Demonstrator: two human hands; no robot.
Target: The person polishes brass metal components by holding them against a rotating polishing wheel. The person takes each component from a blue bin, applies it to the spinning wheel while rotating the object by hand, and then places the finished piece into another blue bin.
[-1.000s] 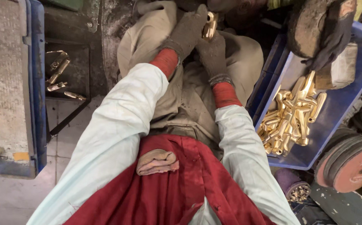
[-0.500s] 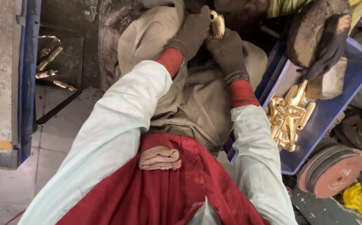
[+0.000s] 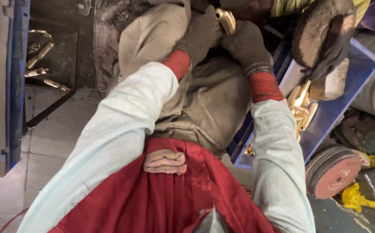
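Note:
Both my hands wear dark knit gloves with red cuffs and meet at the top of the head view. My left hand [image 3: 201,34] and my right hand [image 3: 245,45] together grip a small shiny brass part [image 3: 226,19], held up near the top edge. My pale blue sleeves run down to a red apron [image 3: 161,203] over my lap. Beyond my hands lies grimy beige cloth [image 3: 204,99]. To the right of my right arm, a blue tray [image 3: 347,86] holds several brass parts [image 3: 302,103].
Another person's dark gloved hand [image 3: 325,43] hangs over the blue tray at top right. Loose brass pieces [image 3: 40,47] lie in a dark bin at left, beside a blue frame [image 3: 17,86]. Round abrasive discs [image 3: 334,172] and yellow cloth [image 3: 368,196] lie at lower right.
My view has drifted, so the hands and brass part sit higher and further right in the frame. Both hands keep hold of the part. The other person's hand stays over the tray.

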